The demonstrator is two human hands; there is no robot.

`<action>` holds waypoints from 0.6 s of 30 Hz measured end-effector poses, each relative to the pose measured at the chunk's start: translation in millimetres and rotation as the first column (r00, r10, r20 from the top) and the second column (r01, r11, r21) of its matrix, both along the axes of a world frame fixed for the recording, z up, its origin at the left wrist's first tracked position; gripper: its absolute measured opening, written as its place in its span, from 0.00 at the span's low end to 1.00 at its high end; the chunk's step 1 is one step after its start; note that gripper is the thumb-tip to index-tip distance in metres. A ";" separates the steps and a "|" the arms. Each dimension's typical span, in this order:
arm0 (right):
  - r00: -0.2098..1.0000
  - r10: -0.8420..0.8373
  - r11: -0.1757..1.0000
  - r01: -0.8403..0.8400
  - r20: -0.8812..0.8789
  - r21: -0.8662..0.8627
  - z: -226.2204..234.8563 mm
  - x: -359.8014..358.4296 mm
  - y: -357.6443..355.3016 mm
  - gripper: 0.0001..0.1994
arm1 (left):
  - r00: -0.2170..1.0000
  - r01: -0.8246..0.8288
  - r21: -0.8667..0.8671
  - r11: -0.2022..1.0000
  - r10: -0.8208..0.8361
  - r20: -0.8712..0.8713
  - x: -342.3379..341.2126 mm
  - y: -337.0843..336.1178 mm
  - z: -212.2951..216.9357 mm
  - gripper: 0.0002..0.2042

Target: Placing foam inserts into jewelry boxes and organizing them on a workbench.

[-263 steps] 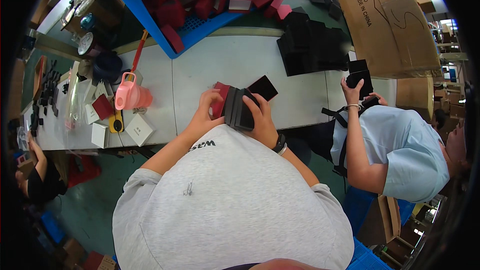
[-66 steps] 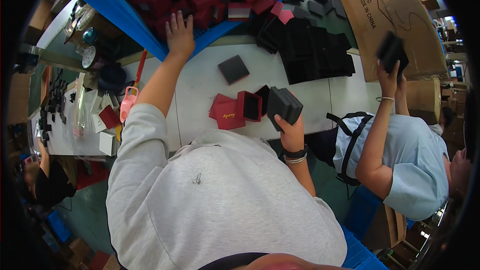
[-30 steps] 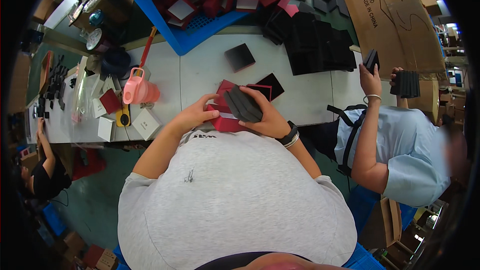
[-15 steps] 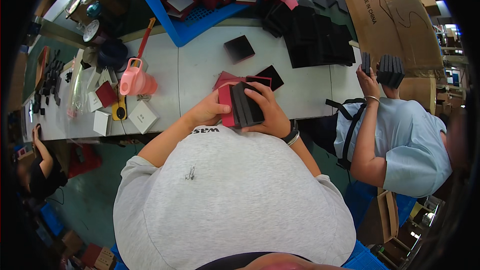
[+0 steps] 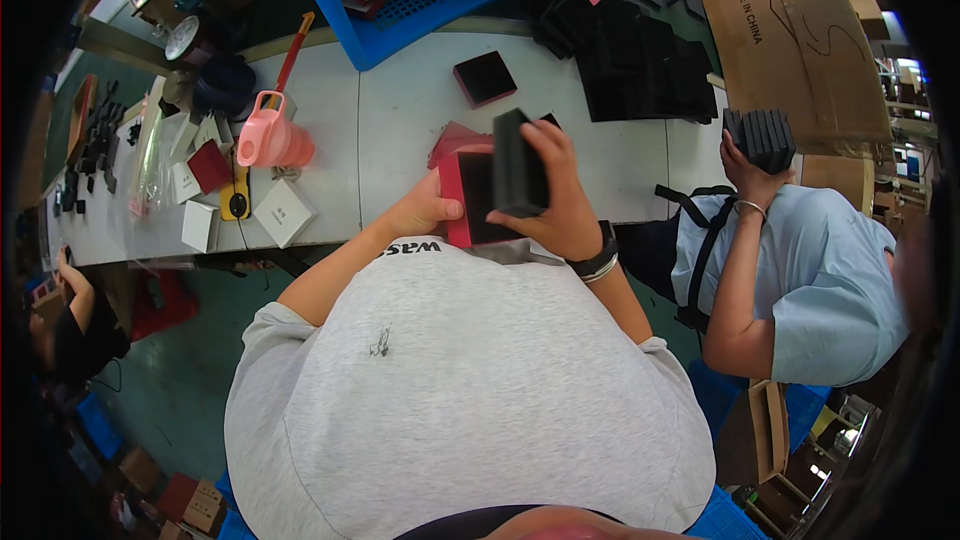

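Close in front of my chest, my left hand (image 5: pixel 422 208) is closed on a small red box (image 5: pixel 482 195). Its black inside faces up, and the thumb lies along the near left wall. My right hand (image 5: pixel 565 202) grips a thick black foam block (image 5: pixel 521 162), tilted on edge over the right part of the box. Whether block and box touch I cannot tell. Behind my hands lie red pieces (image 5: pixel 457 138), partly covered. A red box with a black inside (image 5: pixel 485 77) sits farther back on the white table (image 5: pixel 400 90).
A blue crate (image 5: pixel 372 48) with several red boxes stands at the back. Black foam sheets (image 5: pixel 640 70) are piled at back right, beside a large carton (image 5: pixel 800 40). To the left are a pink cup (image 5: pixel 272 135) and white boxes (image 5: pixel 284 212). At right, a co-worker's hand holds foam blocks (image 5: pixel 762 140).
My right hand has lifted the black foam away from the red box and tilted it upright, baring the box's black inside. My left hand keeps its hold. The co-worker's foam blocks have come together.
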State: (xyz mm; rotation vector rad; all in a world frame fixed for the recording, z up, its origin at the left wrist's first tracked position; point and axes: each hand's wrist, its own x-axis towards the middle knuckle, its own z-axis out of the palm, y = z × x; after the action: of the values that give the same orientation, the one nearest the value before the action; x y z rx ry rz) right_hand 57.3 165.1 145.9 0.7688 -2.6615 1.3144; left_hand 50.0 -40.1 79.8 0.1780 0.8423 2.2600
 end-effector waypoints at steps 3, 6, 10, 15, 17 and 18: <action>0.999 0.028 0.990 -0.030 0.014 0.140 2.6 2.8 -6.1 0.50 | 0.999 0.024 -0.055 0.998 -0.025 -0.025 -0.4 -0.4 -3.5 0.51; 0.991 -0.033 0.968 0.063 0.126 -0.243 -3.5 -4.2 5.1 0.47 | 0.996 0.018 -0.017 1.000 -0.019 -0.085 -4.0 4.8 4.6 0.53; 0.979 -0.191 0.970 0.198 0.066 -0.137 -1.9 -11.7 10.0 0.46 | 0.985 0.075 0.015 0.997 -0.071 -0.160 -4.5 3.6 13.8 0.57; 0.979 -0.203 0.978 0.201 0.032 0.049 2.2 -10.9 5.8 0.45 | 0.972 0.178 -0.077 0.981 -0.188 -0.143 -7.1 1.1 16.2 0.60; 0.972 -0.215 0.969 0.224 0.101 -0.100 -4.9 -10.5 13.7 0.45 | 0.975 0.138 -0.044 0.989 -0.144 -0.169 -9.6 4.2 17.9 0.61; 0.962 -0.213 0.937 0.250 0.169 -0.242 -6.9 -10.5 18.2 0.44 | 0.984 0.100 0.003 0.995 -0.099 -0.151 -10.8 5.6 14.9 0.60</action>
State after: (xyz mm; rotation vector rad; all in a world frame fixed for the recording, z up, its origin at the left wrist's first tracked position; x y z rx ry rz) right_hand 46.7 183.3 139.0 0.3293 -2.5045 1.6590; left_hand 39.2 -34.5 94.8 0.3911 0.8797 2.1780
